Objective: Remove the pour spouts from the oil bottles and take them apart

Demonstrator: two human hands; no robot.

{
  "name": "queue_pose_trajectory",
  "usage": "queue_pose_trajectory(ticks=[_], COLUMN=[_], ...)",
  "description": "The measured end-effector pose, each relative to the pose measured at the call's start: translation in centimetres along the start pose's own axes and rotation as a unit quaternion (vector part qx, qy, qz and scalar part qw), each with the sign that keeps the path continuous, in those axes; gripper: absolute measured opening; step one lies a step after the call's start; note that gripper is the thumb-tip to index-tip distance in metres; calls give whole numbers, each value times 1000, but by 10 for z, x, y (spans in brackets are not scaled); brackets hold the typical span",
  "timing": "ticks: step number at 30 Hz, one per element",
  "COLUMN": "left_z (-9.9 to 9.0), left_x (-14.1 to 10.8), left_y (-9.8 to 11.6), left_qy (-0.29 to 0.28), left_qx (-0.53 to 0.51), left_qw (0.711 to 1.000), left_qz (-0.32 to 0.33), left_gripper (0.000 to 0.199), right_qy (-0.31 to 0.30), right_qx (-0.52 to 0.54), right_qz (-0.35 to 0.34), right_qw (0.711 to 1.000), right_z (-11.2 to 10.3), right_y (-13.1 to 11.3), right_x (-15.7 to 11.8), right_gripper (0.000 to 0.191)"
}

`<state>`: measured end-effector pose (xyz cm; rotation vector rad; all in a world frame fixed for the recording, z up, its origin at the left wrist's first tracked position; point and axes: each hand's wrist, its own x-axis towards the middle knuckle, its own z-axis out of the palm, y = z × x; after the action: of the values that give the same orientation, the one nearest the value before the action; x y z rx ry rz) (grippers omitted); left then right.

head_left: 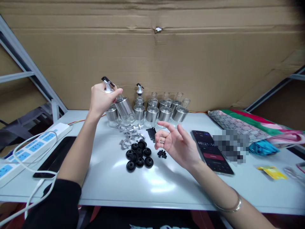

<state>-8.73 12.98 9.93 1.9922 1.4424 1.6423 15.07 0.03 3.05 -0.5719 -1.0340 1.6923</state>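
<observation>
Head cam: L hand (102, 98) closed on tilted bottle (125, 107), adj. spout (107, 83) partly hidden; R hand (177, 144) open.

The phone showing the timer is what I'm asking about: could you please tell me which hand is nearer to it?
Right. The right hand is open just left of the phone; the left hand is much farther left, holding a tilted bottle.
</observation>
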Motion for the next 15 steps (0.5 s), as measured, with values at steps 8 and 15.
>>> queue_pose_trajectory(ticks=[8, 15], left_z=[-8, 7], left_x=[3, -1], left_y=[-5, -16], left_qy=[42, -6], left_qx=[72, 93], left_qw=[996, 994], left_qz=[22, 49], left_gripper=[20, 20], right_qy=[-3, -14], right_qx=[-11, -10], right_qz=[0, -3], right_qw=[1000, 1000], right_z=[1, 0], right_y=[1, 2], right_x=[-1, 0], right_gripper=[47, 45])
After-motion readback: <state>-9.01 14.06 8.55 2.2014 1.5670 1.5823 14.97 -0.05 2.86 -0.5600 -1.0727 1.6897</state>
